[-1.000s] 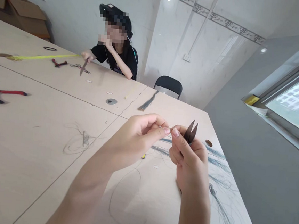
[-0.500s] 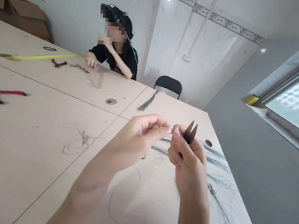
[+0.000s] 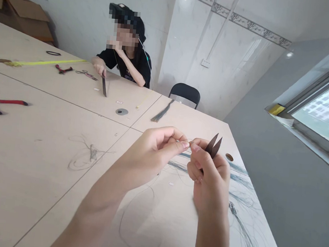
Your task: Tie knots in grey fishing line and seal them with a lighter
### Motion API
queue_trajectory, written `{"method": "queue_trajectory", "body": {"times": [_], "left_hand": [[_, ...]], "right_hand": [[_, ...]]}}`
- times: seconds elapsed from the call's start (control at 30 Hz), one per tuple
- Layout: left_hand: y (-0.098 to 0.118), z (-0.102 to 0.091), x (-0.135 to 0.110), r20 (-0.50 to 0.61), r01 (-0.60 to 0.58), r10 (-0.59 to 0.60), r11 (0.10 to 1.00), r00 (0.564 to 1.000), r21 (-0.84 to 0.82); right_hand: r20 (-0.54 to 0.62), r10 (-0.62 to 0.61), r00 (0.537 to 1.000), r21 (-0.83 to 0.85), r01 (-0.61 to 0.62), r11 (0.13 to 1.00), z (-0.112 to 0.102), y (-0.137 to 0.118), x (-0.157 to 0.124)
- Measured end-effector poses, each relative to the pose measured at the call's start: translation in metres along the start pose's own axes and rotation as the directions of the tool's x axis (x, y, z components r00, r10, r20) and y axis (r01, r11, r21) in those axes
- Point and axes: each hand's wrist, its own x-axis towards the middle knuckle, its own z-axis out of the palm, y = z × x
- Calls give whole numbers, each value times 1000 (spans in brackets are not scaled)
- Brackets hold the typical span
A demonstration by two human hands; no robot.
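My left hand (image 3: 150,157) is closed in a pinch, thumb against fingertip, on a very thin thread (image 3: 120,223). The thread seems to hang in a long loop over the table in front of me. Fingertip to fingertip with it, my right hand (image 3: 211,185) pinches at the same spot. Tucked in the right palm is a pair of scissors (image 3: 214,146), its dark pointed blades sticking up slightly apart and its handles hidden by my fingers. What exactly lies between the fingertips is too small to make out. Bundles of grey-green thread (image 3: 243,230) lie beyond and right of my hands.
Across the table (image 3: 51,136) sits a person (image 3: 129,64) holding a dark blade-like tool (image 3: 104,87). Red-handled pliers (image 3: 7,103), a thread tangle (image 3: 93,152), a tied bundle (image 3: 161,112), small pliers (image 3: 63,69), and scissors (image 3: 86,74) lie about. A black chair (image 3: 186,90) stands behind.
My right hand has tilted slightly and its scissors have shifted a little right. The fingertips have drawn closer together. Across the table, the person's tool has turned and shows its dark side.
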Motion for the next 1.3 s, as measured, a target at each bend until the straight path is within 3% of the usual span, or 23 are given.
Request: {"method": "queue_trajectory", "body": {"times": [0.4, 1.3], "left_hand": [[2, 3, 0, -19, 13, -12, 997, 1000, 70], [-1, 0, 0, -5, 20, -20, 999, 1000, 37]], "right_hand": [[-6, 19, 1000, 0, -19, 1000, 0, 0, 1], [-23, 25, 999, -11, -25, 1000, -1, 0, 1]]}}
